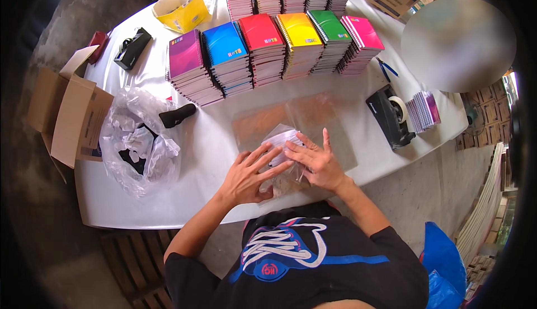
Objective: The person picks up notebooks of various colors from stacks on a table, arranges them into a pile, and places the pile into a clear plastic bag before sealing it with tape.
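Note:
A small white bundle in clear plastic (284, 137) lies in front of me; I cannot tell whether it is a notepad or loose paper. My left hand (246, 176) rests on its left side, fingers spread. My right hand (320, 166) presses on it from the right, fingers stretched out and thumb side raised. Both palms face down and partly cover the bundle. Beneath it is a flat, see-through sheet or mat (338, 135) with a brownish area. Just beyond stand stacks of spiral notebooks, among them purple (185, 54), blue (225, 41), red (259, 32), yellow (299, 29), green (330, 26) and pink (363, 33).
Left on the white table (212, 135) are a crumpled plastic bag (137, 158), a black sock-like item (177, 116), an open carton (78, 118) and a black tape dispenser (132, 48). Rightward are another tape dispenser (386, 117), small notebooks (423, 110) and pliers (386, 70). A blur hides the upper right.

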{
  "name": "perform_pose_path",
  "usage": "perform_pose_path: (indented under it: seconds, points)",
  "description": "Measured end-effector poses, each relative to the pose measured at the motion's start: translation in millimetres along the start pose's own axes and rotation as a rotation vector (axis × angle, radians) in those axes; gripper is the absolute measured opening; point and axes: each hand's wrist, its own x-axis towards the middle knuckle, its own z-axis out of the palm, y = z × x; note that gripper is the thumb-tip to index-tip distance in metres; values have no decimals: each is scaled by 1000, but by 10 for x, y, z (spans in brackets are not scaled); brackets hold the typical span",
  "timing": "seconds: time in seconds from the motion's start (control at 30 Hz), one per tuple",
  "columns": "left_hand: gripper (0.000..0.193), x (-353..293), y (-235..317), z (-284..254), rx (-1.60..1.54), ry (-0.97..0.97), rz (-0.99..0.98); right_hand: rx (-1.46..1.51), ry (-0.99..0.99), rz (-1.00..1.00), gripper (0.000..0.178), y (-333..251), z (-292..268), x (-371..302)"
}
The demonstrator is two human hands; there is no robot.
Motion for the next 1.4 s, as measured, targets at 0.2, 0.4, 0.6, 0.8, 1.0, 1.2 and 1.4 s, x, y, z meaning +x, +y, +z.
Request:
perform_pose_path:
  seconds: [0.2,0.4,0.6,0.8,1.0,1.2,1.4]
  points:
    - [53,407,-266,14,-628,421,-313,-130,20,-30,55,-21,-3,-3]
    - [24,719,-619,-140,-1206,412,-417,-114,20,-39,55,3,11,-16]
    - [38,302,34,-414,61,530,47,-31,39,10,43,-15,11,-3]
    - [65,218,0,45,292,103,-78,362,-163,43,56,84,-220,-87]
    - [85,196,176,-128,223,-17,-186,467,526,578,30,1388,-1319,-868]
    - [87,307,236,-222,218,-102,-229,369,-73,1181,33,2397,-1927,-1717]
    - [87,306,236,-210,214,-123,-261,1083,28,1066,24,2740,-1826,-2059]
